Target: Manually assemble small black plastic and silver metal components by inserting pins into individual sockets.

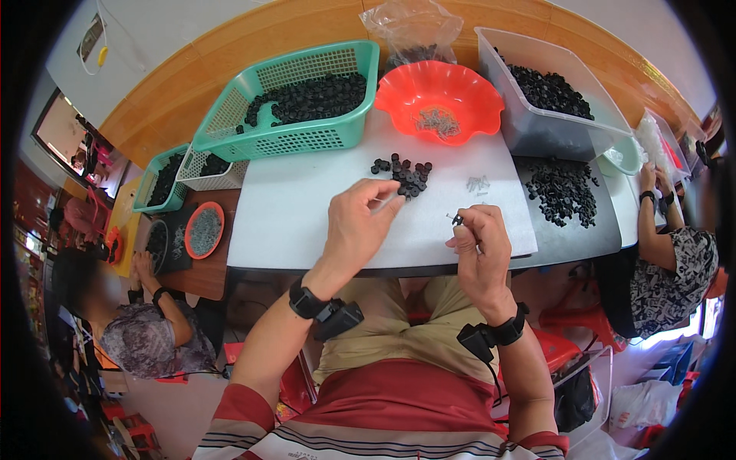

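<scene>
My right hand (483,244) pinches a small black plastic part (458,220) between thumb and forefinger, just above the table's front edge. A thin metal piece sticks out from that part. My left hand (360,222) is at the near left side of a loose pile of small round black caps (411,178). Its thumb and forefinger tips come together beside the caps, and whatever is between them is too small to make out. On the white mat (307,207), to the right of the caps, lies a little heap of clear, thin pieces (478,184).
Behind the mat stand a green basket (295,142) of black parts, a red wavy bowl (479,100) with small metallic pieces, and a translucent bin (548,138) of black parts. More black parts (560,192) lie on a dark mat at right. Co-workers sit at both sides.
</scene>
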Tool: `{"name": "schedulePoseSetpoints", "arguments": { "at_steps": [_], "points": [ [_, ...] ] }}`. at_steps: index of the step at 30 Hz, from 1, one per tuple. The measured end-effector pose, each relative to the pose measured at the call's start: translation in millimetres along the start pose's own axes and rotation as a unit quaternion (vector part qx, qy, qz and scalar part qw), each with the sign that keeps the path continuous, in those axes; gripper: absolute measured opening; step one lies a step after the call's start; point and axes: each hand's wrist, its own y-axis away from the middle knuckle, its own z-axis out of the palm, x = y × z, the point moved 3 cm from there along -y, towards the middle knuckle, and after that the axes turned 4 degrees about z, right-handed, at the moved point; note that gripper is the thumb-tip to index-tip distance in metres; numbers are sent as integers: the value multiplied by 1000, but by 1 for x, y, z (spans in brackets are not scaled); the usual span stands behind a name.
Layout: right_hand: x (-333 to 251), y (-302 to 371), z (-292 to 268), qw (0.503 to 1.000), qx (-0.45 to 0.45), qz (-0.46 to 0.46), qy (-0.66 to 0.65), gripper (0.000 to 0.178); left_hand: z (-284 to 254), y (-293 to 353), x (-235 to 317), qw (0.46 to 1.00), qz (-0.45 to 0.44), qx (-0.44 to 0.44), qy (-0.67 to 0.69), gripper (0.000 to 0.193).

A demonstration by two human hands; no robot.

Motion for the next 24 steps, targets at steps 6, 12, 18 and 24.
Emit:
{"name": "schedulePoseSetpoints", "arguments": {
  "at_steps": [6,12,18,24],
  "points": [
    [8,2,0,998,4,19,-52,17,-8,-20,-14,978,109,16,-180,25],
    [8,1,0,997,-6,37,-68,16,-3,-25,-16,965,130,-16,-228,24],
    [6,-1,-1,996,-8,42,-76,16,-7,-26,-11,964,150,4,-217,22],
    [7,-1,-1,996,-7,43,-79,14,-18,-42,-11,961,176,16,-210,20]
  ]
}}
